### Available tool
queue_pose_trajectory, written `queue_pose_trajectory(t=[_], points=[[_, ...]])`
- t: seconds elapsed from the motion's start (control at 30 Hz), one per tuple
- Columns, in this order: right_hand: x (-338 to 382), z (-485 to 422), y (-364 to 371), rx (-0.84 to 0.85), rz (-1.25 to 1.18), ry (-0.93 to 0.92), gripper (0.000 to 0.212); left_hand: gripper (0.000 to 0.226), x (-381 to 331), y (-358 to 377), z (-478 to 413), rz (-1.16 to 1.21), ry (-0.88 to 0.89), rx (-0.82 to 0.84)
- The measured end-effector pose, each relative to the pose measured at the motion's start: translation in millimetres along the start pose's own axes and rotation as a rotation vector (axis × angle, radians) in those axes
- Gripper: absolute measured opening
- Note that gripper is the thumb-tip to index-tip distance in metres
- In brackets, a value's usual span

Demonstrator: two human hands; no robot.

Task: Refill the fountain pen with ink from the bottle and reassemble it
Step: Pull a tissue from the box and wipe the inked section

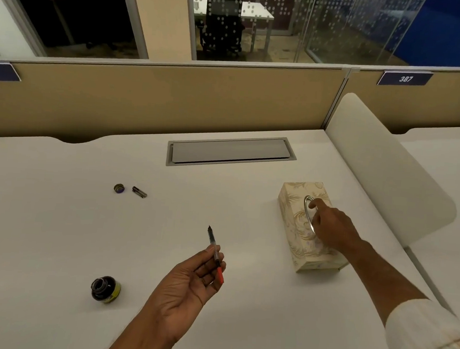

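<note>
My left hand [188, 286] holds the fountain pen's inner section [214, 251] above the white desk, nib pointing away from me and a red end toward my palm. The open ink bottle [104, 288] stands on the desk to the left of that hand. Farther back on the left lie the bottle's cap [119, 188] and a dark pen part [139, 191]. My right hand [331, 226] rests on top of a patterned tissue box [294, 233], fingers at its oval opening; whether it grips a tissue cannot be seen.
The white desk [56, 230] has a grey cable hatch [230, 151] at the back. A tan partition [147, 97] runs behind it, and a white divider panel [387, 169] stands on the right, just past the tissue box.
</note>
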State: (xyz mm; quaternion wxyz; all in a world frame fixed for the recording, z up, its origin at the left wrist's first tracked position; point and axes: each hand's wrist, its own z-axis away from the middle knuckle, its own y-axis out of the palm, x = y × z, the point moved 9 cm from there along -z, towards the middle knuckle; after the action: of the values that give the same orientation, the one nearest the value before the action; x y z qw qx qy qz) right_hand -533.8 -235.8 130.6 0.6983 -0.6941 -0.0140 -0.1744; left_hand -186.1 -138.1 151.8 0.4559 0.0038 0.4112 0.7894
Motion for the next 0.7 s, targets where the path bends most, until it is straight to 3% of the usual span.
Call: queue_pose_trajectory(t=[0.2,0.33,0.5,0.7], points=[[2,2,-2,0.060,-0.031,-0.068,0.029,0.028,2,9,-3,0.014,0.017,-0.008],[0,2,-6,0.077,-0.134,-0.103,0.044,0.026,2,20,-6,0.054,0.048,-0.018],[10,-6,-5,0.059,0.058,-0.155,0.049,0.023,8,27,-12,0.075,0.064,-0.036],[10,-11,-5,0.084,0.013,-0.184,0.041,0.020,12,27,-14,0.079,0.063,-0.052]])
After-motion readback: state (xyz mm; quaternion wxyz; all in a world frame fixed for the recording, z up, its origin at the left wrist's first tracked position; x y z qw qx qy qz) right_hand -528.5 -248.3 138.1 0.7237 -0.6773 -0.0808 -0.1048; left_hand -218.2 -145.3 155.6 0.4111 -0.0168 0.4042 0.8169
